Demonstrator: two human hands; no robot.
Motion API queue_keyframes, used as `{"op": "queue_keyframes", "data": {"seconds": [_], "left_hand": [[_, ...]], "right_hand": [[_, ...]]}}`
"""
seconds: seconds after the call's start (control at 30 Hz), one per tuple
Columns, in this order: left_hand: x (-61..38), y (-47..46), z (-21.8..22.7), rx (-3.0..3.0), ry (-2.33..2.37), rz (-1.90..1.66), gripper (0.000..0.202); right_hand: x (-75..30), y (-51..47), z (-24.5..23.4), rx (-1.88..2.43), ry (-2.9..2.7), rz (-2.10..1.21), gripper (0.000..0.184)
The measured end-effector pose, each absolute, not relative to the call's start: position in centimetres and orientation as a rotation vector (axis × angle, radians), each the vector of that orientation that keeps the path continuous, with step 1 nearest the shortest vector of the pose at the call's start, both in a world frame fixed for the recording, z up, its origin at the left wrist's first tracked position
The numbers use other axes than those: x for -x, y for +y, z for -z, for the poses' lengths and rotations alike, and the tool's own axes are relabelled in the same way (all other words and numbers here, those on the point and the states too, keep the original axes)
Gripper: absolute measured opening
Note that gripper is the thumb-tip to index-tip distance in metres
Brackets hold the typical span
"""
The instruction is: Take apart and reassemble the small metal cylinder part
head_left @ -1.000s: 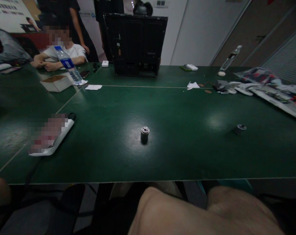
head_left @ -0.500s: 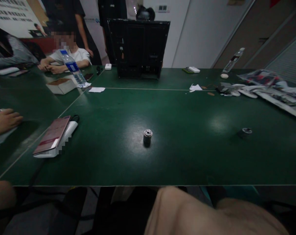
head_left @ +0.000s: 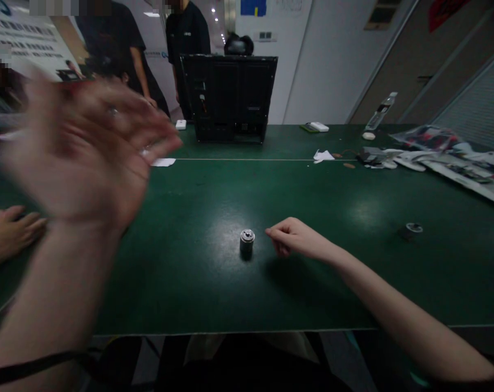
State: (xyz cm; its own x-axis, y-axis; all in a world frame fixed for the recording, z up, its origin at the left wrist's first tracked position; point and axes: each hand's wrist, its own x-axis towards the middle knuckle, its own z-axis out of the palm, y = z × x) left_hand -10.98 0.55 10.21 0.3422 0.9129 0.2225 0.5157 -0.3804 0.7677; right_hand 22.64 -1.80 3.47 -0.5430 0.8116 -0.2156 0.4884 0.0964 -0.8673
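Observation:
A small silver metal cylinder (head_left: 247,240) with a little raised knob on its top stands upright on the green table. Just to its right, apart from it, my right hand (head_left: 290,237) hovers with fingers curled in and nothing visible in them. My left hand (head_left: 91,147) is raised large and blurred at upper left, palm showing and fingers apart, with nothing seen in it. Farther right on the table stands a second small dark cylinder (head_left: 412,231) with a pale rim on top.
A black monitor (head_left: 229,98) stands at the back, seen from behind. A plastic bottle (head_left: 380,113), white paper scrap (head_left: 323,156) and pile of parts and bags (head_left: 455,155) lie at back right. Another person's hand (head_left: 16,231) rests at left. People stand behind.
Both my hands have come up from below the table edge: the left rises blurred at left, the right reaches beside the metal cylinder. The view has tilted up slightly.

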Motion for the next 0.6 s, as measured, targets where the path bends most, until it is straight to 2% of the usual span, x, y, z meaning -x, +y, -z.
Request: {"op": "queue_keyframes", "data": {"seconds": [0.1,0.17,0.27,0.37,0.6], "left_hand": [[4.2,2.4,-7.7,-1.859,1.021,-0.989,0.038],[1.2,3.3,-5.8,-1.815,0.928,-0.861,0.032],[-0.6,4.2,-3.1,-1.857,0.852,-0.671,0.034],[-0.6,3.9,-1.3,-1.955,0.797,-0.746,0.038],[-0.8,2.1,-0.3,-2.272,0.835,-0.621,0.040]], "right_hand": [[-22.4,0.4,-2.0,1.311,-2.163,-1.306,0.049],[-22.1,1.3,-1.0,1.319,-2.154,-1.251,0.050],[-22.0,1.8,0.1,1.292,-2.114,-1.186,0.050],[-22.3,1.6,0.8,1.221,-2.117,-1.120,0.047],[-22.7,1.2,0.7,1.163,-2.281,-0.855,0.027]]}}
